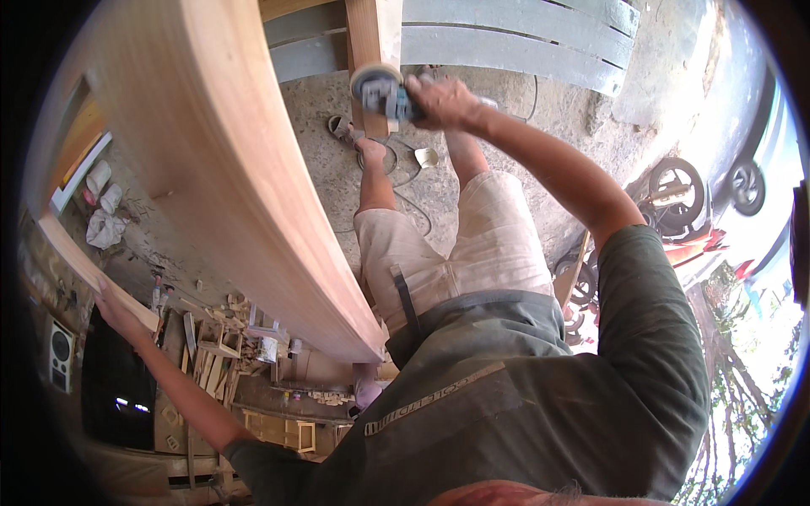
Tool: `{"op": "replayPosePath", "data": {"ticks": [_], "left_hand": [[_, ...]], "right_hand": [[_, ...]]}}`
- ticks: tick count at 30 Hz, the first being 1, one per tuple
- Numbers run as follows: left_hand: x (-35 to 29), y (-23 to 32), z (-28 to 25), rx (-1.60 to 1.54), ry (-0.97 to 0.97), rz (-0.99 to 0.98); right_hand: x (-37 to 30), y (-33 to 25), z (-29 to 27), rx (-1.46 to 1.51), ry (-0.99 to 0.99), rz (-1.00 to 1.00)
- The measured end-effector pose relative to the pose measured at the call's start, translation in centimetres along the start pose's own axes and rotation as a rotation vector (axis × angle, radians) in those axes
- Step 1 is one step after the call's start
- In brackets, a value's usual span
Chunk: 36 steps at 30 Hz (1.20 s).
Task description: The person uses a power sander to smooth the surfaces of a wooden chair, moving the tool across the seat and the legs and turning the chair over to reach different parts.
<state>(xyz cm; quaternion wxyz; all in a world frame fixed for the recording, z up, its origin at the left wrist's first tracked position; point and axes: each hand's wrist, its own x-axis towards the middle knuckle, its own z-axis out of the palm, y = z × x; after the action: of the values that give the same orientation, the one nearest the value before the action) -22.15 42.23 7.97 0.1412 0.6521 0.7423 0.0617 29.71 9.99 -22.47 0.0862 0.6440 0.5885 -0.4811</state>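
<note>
My right hand (443, 101) is wrapped round an angle grinder (390, 94) with a dark, teal-tinged body and a round disc. The disc lies against the upright face of a pale wooden post (371, 46); whether it spins I cannot tell. At the left, my left hand (121, 314) holds the lower rail (93, 266) of a wooden frame, its fingers partly hidden by the wood. Between my arms runs a thick, smooth wooden beam (245, 177), large and close, reaching down to my waist.
Grey slats (515, 42) lie beyond the post. A cord (413, 198) and a white cup (426, 158) are on the concrete floor by my feet. Wood offcuts (215, 363) and a speaker (61, 354) are at lower left. Wheels (675, 194) of parked vehicles stand at right.
</note>
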Motion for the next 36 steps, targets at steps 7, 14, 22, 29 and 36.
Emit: {"op": "replayPosePath", "data": {"ticks": [7,14,22,29,36], "left_hand": [[-0.1,-0.2,0.2,-0.048,0.014,-0.004],[-0.1,-0.8,-0.2,-0.053,0.022,-0.065],[0.3,-0.9,0.1,-0.051,0.055,0.001],[-0.6,0.5,0.7,-0.033,0.052,-0.021],[-0.5,0.0,0.2,-0.014,-0.009,0.034]], "right_hand": [[4.2,2.9,-5.5,0.051,0.318,0.038],[1.7,1.2,-0.2,0.09,0.247,0.03],[5.9,0.6,-4.8,0.16,0.414,0.085],[8.1,-1.3,-6.8,0.206,0.52,0.046],[5.7,1.3,-6.2,0.142,0.382,0.083]]}}
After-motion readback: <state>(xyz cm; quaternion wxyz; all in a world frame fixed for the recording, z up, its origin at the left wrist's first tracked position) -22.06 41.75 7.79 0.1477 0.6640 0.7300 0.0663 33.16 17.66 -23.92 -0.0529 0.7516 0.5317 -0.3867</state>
